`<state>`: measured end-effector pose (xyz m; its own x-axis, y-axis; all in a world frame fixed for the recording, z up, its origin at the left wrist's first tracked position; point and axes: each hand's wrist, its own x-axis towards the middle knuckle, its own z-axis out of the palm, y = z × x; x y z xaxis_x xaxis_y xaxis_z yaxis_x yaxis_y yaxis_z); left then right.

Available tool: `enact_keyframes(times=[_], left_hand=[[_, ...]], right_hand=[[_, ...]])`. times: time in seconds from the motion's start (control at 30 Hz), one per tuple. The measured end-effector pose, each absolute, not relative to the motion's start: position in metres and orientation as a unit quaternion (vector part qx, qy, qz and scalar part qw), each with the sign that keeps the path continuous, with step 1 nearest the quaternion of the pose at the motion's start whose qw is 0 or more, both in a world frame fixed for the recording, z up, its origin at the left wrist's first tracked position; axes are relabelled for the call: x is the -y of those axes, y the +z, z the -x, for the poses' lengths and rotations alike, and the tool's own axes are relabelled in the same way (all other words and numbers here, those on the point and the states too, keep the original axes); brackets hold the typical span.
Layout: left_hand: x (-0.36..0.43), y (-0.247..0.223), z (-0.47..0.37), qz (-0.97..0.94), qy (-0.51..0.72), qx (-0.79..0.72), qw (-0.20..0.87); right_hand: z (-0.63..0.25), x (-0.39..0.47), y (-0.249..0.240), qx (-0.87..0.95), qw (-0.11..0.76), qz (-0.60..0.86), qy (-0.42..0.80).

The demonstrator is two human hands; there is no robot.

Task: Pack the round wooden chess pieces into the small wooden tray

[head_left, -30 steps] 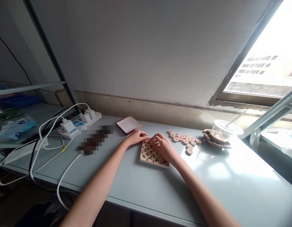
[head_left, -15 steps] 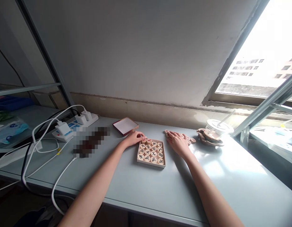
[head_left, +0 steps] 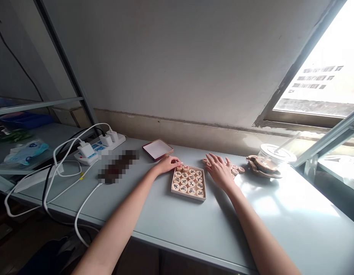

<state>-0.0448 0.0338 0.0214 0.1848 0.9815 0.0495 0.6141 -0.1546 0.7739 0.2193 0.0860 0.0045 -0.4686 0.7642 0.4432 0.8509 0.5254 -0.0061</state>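
Observation:
A shallow open box (head_left: pixel 188 195) holds rows of round wooden Chinese chess pieces (head_left: pixel 191 183), mostly with black characters. Two red-marked pieces (head_left: pixel 186 167) sit in its far left corner. My left hand (head_left: pixel 168 164) is at that corner, its fingers bent together against the edge and beside the nearest red piece; the thumb is partly hidden. To the right of the box, my right hand (head_left: pixel 219 170) hovers over or rests on loose red-marked pieces (head_left: pixel 235 172), fingers spread. The palm hides some of those pieces.
The box lid (head_left: pixel 157 149) lies behind my left hand. A power strip (head_left: pixel 119 142) with chargers and white cables is at left, near a blurred-out dark object (head_left: pixel 118 167). At right a lidded clear cup (head_left: pixel 275 156) stands by a brown carved holder (head_left: pixel 262 170).
My right hand's fingers have lifted and spread, uncovering more red-marked pieces. My left hand stays at the box corner. The whole view has shifted slightly.

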Motion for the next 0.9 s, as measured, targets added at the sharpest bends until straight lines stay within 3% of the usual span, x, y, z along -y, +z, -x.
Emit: enact_keyframes(times=[0.3, 0.67, 0.9], left_hand=[[-0.029, 0.033, 0.05, -0.708, 0.241, -0.532, 0.397], [-0.027, 0.036, 0.054, -0.723, 0.202, -0.527, 0.398], [-0.027, 0.036, 0.054, -0.723, 0.205, -0.515, 0.412]], right_hand=[[-0.219, -0.086, 0.009, 0.865, 0.179, 0.461, -0.088], [-0.211, -0.073, 0.022, 0.87, 0.155, 0.465, -0.062], [-0.212, -0.074, 0.033, 0.847, 0.222, 0.483, -0.015]])
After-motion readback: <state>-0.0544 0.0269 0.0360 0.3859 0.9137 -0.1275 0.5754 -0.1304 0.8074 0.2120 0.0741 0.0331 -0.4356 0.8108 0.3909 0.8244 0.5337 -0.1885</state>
